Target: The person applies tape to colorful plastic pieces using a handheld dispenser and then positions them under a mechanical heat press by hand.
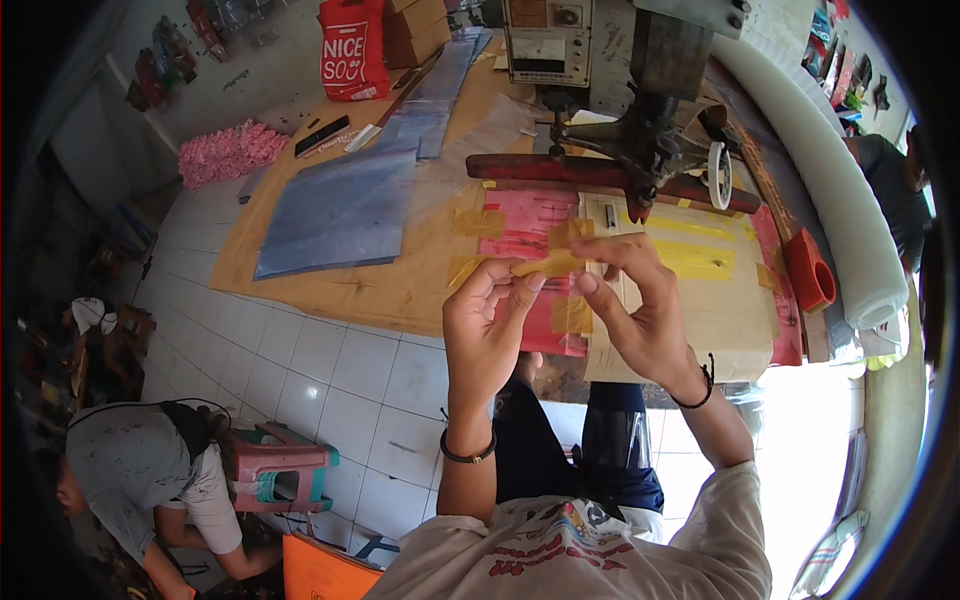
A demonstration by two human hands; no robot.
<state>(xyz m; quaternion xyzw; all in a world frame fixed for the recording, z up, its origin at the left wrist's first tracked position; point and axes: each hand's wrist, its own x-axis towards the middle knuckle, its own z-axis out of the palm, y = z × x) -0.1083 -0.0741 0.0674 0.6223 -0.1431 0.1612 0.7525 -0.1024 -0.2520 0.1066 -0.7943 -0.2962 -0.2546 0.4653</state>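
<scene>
We count two hands of our own in the middle of the frame, each with a dark band at the wrist. The left hand (487,325) and the right hand (640,305) hold one strip of yellowish tape (548,265) between them, just above the frame's centre. The left thumb and forefinger pinch its left end, the right thumb and forefinger pinch its right end, and the other fingers curl loosely, narrow rather than spread. The strip is short, flat and tan-yellow, slightly wrinkled, stretched nearly level between the fingertips.

Behind it lies one brown workbench (400,285) filling the upper middle. On it we see one dark metal machine (640,110) at the top centre, with one long red bar (560,172) beneath it, and one red and cream pad (700,300) patched with several yellow tape pieces. Several bluish plastic sheets (345,215) lie to the upper left; how many are stacked we cannot tell. One red bag (352,50) stands at the top, and one pink heap (228,152) at the upper left. One white foam roll (840,210) runs down the right side. At the lower left one other person (140,480) bends beside one pink and green stool (283,470).
</scene>
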